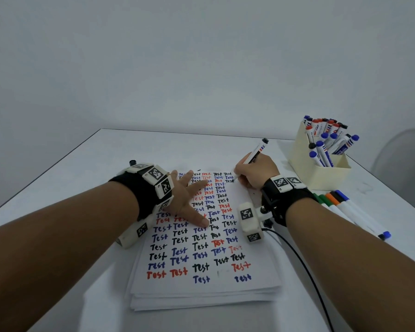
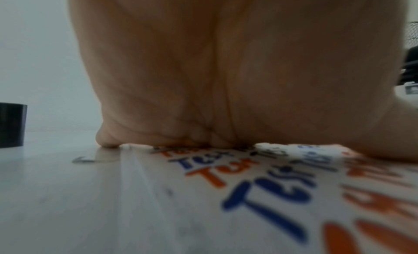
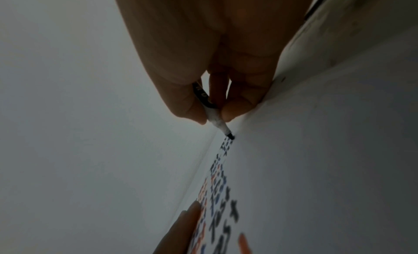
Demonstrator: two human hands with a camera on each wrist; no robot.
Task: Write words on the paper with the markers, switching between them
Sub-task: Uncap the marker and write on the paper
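From the head view, the left hand (image 1: 186, 200) lies flat with fingers spread on the white paper sheet (image 1: 201, 264) full of black, blue and red "Test" words, on top of a paper pile on the white tabletop (image 1: 86, 168). The right hand (image 1: 256, 171) pinches a white marker with a black tip (image 1: 254, 156), its tip touching the paper's far right corner, near a cream box of markers (image 1: 321, 171). In the left wrist view the palm presses the paper, and in the right wrist view the fingers (image 3: 192, 104) squeeze the marker low down.

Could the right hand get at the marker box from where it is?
Probably yes. The box stands just beyond and to the right of the right hand with bare table between them. But that hand grips a black marker at the paper, which it must put down first.
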